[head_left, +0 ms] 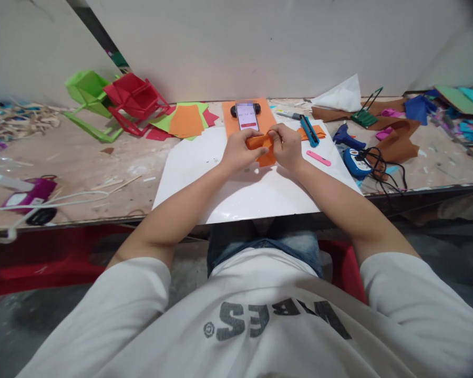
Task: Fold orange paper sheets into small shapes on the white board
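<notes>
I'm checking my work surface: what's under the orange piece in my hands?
The white board shows below the orange piece, held by the left hand and right hand. The spot directly beneath is covered, so anything there can't be seen.

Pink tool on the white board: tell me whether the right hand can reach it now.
Probably yes: the pink tool lies close by the right hand, nothing on top. That hand grips the orange piece, though, and would likely have to let go first.
</notes>
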A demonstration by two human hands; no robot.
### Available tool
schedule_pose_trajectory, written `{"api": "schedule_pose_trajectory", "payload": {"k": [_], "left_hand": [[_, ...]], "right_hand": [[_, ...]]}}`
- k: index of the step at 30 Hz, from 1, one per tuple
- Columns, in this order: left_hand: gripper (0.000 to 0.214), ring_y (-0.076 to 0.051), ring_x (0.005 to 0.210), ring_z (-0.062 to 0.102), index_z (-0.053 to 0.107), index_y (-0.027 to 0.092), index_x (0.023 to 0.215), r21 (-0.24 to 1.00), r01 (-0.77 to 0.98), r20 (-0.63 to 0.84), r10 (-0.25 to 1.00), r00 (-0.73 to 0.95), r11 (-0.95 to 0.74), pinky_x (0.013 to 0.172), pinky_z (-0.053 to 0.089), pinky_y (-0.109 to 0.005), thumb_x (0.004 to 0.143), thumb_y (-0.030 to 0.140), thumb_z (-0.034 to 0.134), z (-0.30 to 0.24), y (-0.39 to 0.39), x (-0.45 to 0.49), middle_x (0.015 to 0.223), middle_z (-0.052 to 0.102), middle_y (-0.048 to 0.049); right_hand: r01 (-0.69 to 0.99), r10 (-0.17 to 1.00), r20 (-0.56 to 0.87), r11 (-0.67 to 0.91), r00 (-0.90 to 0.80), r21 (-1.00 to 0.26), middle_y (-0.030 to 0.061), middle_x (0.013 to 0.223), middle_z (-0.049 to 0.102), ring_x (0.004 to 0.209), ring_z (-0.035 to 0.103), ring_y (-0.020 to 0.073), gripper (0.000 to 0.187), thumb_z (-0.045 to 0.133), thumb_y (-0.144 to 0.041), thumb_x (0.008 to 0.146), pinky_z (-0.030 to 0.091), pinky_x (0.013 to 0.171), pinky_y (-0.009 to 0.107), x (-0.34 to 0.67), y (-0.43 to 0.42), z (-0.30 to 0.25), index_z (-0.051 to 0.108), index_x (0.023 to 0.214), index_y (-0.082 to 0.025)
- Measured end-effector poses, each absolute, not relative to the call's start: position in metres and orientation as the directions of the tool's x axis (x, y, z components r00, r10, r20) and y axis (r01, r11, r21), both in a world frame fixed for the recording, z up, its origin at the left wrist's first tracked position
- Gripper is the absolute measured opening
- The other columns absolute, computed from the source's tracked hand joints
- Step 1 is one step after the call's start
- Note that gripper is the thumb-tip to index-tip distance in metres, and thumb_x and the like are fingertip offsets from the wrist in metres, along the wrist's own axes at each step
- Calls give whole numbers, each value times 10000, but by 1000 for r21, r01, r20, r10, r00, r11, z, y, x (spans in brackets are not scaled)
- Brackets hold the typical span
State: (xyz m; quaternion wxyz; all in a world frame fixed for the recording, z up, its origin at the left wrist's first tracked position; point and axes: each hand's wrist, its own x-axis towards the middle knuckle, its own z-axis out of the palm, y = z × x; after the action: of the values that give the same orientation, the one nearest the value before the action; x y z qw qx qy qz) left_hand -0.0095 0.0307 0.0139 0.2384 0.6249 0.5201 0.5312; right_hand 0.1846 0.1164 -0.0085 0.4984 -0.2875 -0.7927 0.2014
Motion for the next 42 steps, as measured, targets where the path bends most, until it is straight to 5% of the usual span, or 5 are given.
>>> {"api": "schedule_pose_trajectory", "payload": {"k": [7, 16, 22, 27, 42], "left_hand": [[291, -264, 907, 725, 840, 239, 983, 896, 340, 352, 925, -145, -287, 877, 635, -435, 763, 283, 1026, 3, 34, -6, 893, 759, -24], [437, -450, 1217, 899, 901, 195, 1126, 967, 85, 245, 968, -61, -239, 1135, 747, -688, 743, 288, 1090, -9, 44, -18, 1123, 916, -145], [537, -445, 1167, 928, 905, 192, 1132, 951, 63, 308, 942, -137, -302, 1069, 788, -653, 696, 410, 1130, -17, 50, -23, 1149, 951, -143], [589, -441, 1172, 926, 897, 204, 1175, 936, 28, 350, 928, -126, -350, 1010, 807, -615, 736, 500, 1156, -19, 49, -22, 1174, 945, -149], [410, -352, 998, 921, 897, 166, 1097, 983, 35, 181, 975, -128, -177, 943, 802, -539, 715, 230, 1034, -7, 45, -16, 1053, 941, -139]], "right_hand": [[247, 603, 723, 798, -337, -550, 106, 1016, 815, 938, 739, 287, 689, 411, -827, 1230, 580, 964, 468, 184, 125, -16, 755, 1003, -276], [192, 607, 734, 794, -305, -577, 90, 968, 837, 871, 751, 267, 711, 501, -899, 1201, 639, 897, 475, 191, 138, -10, 781, 1028, -269], [-100, 791, 503, 502, -349, -859, 99, 1156, 891, 1117, 850, 306, 802, 971, -967, 852, 725, 1079, 499, 191, 142, -3, 788, 1217, -277], [-170, 757, 283, 226, -589, -959, 116, 1213, 945, 1155, 891, 339, 784, 1147, -835, 672, 759, 1101, 510, 190, 125, -1, 900, 1098, -225], [-98, 898, 346, 332, -271, -938, 16, 846, 746, 813, 705, 180, 547, 1015, -671, 969, 678, 807, 366, 197, 161, -4, 702, 804, -254]]}}
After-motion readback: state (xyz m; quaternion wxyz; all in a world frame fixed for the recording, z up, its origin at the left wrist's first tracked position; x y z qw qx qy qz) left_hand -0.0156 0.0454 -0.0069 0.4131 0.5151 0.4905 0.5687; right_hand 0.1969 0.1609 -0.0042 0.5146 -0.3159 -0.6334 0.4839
